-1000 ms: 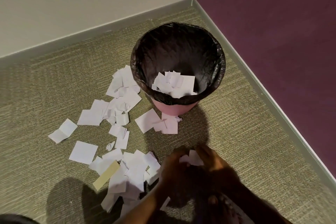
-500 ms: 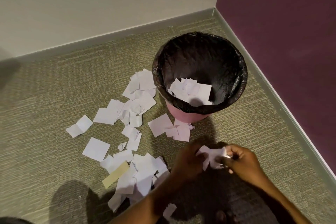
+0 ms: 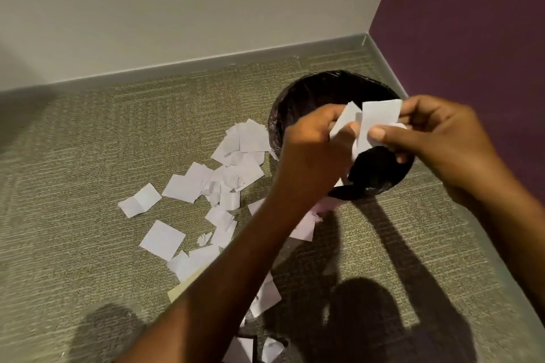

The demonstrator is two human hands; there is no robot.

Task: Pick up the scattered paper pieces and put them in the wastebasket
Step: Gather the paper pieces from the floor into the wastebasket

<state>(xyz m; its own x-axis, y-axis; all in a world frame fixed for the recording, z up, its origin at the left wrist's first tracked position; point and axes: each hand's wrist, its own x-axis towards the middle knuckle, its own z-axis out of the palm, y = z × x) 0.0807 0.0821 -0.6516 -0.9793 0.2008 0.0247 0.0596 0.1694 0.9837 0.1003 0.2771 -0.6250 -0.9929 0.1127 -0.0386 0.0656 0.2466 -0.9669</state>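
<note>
Clock bearings are read from the wastebasket, with 12 toward the beige wall.

- Setting: olive carpet (image 3: 73, 244) runs into a corner where the beige wall (image 3: 177, 9) meets the purple wall (image 3: 472, 23). A grey baseboard (image 3: 206, 63) follows both.
- Wastebasket (image 3: 312, 88): stands upright near the corner, with a black liner (image 3: 380, 183) folded over the rim and a pink body showing below. The hands hide most of what is inside.
- Scattered paper pieces (image 3: 233, 174): a loose field on the carpet from 9 round to 6 o'clock, thickest just beside the basket wall. They are white squares and scraps, many overlapping, some creased or part-folded.
- Left hand (image 3: 312, 150) and right hand (image 3: 436, 138): both are raised over the basket mouth, fingers curled, each pinching one side of the same small bundle.
- Held pieces (image 3: 379, 118): a few white slips, above the opening and toward 1 o'clock. The right thumb presses on the front slip.
- Tan strip (image 3: 182, 289): lies at 7 o'clock, half under the left forearm.

Handling (judgement):
- The paper is very light, thin and limp. It will flutter and drift if let go high above the rim, so the release should be low and over the centre.
- Flat pieces cling to the carpet pile. They are best lifted by a raised corner or crease, or raked together and pinched as a stack.
- There is no risk of breakage. The risk is slips sliding out of a loose pinch.
- Stage: one handful is about to be dropped in, and most of the scatter is not yet collected.
</note>
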